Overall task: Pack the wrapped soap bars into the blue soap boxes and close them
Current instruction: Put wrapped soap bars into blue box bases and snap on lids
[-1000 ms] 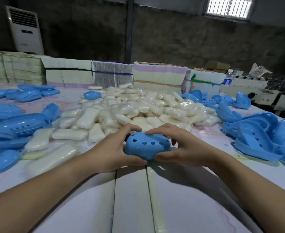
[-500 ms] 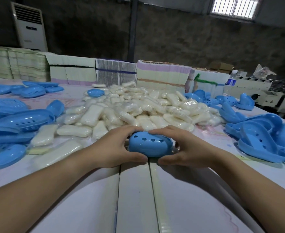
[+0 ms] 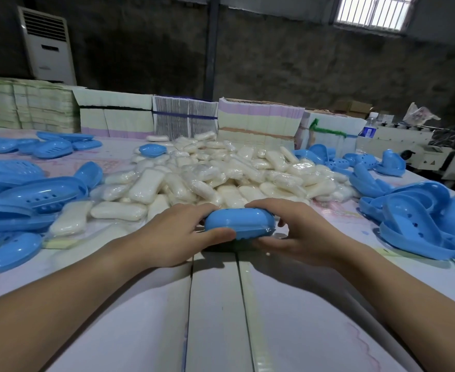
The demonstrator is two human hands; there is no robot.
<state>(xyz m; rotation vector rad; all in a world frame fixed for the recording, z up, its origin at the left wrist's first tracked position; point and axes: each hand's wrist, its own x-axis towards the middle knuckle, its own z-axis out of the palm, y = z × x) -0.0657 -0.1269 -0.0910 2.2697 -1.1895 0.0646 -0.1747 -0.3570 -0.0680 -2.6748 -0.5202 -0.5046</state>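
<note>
A closed blue soap box sits between my two hands in front of me on the table. My left hand grips its left end, thumb along the front edge and fingers over the top. My right hand grips its right end the same way. Behind the box lies a big heap of wrapped white soap bars. What is inside the box is hidden.
Open blue box halves are piled at the left and at the right. Stacks of flat cartons line the table's far edge. A water bottle stands at the back right. The white table stretches toward me.
The box has been tipped flatter, so its heart-shaped holes no longer face me. Both hands stay on its ends, lowered slightly toward the table.
</note>
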